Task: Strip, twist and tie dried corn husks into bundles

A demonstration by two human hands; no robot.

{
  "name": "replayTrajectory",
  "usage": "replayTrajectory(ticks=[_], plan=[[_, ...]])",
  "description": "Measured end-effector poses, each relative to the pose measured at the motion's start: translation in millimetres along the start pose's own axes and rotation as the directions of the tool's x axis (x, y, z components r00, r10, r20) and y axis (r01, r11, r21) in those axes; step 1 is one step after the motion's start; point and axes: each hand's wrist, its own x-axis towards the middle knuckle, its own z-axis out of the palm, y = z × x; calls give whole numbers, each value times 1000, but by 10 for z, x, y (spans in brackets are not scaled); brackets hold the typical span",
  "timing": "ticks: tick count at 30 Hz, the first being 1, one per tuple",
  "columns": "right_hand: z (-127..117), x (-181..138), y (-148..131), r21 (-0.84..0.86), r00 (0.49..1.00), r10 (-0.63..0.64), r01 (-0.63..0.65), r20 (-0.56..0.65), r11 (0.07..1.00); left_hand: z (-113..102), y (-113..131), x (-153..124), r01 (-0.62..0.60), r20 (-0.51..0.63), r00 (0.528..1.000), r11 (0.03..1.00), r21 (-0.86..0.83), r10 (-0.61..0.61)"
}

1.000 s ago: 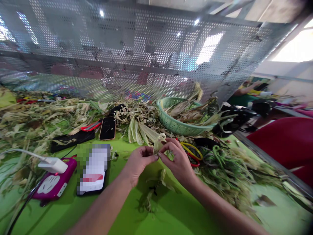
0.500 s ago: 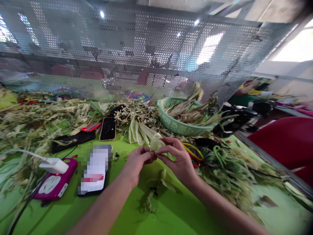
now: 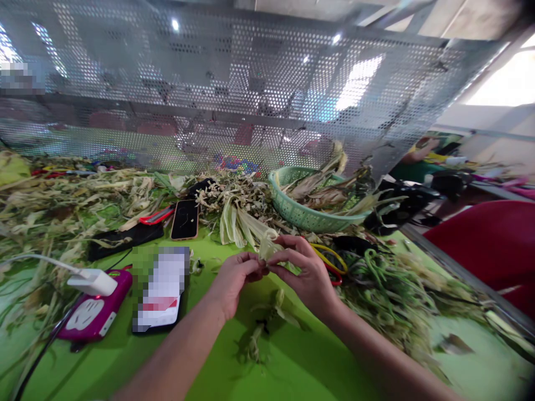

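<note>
Between my two hands is a pale, thin piece of corn husk (image 3: 267,246), pinched at its lower end by the fingertips. My left hand (image 3: 239,278) is closed on it from the left, thumb against bent fingers. From the right, my right hand (image 3: 304,273) grips the same piece between thumb and fingers. Just behind it a fan of light husk strips (image 3: 236,223) lies on the green table (image 3: 200,367). Below my hands rests a small knotted husk figure (image 3: 267,320) with a dark tie round its middle.
A green basket (image 3: 321,217) of dried husks stands behind. Scissors with yellow and red handles (image 3: 330,259) lie by green strands (image 3: 376,273). At left are a lit phone (image 3: 165,289), a dark phone (image 3: 184,220), a red cutter (image 3: 156,215) and a purple power strip (image 3: 98,312).
The husk piece between my fingers has shifted slightly and its top is a little more curled. Both hands stay almost in the same place.
</note>
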Motion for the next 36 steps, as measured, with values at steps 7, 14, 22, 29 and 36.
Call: replayTrajectory(ticks=[7, 14, 22, 29, 36], plan=[[-2, 23, -11, 16, 998, 49, -50, 44, 999, -6, -10, 13, -2, 9, 1000, 1000, -12, 2], [-9, 30, -14, 17, 994, 54, -56, 96, 998, 10, -1, 2, -7, 36, 999, 999, 34, 5], [-15, 45, -56, 15, 992, 56, -58, 116, 998, 13, -6, 7, -4, 6, 1000, 999, 49, 4], [7, 39, -49, 25, 990, 111, -114, 92, 993, 9, -17, 11, -63, 1, 998, 994, 91, 63], [25, 28, -65, 66, 984, 177, -179, 38, 982, 32, 9, -19, -35, 0, 999, 995, 91, 35]])
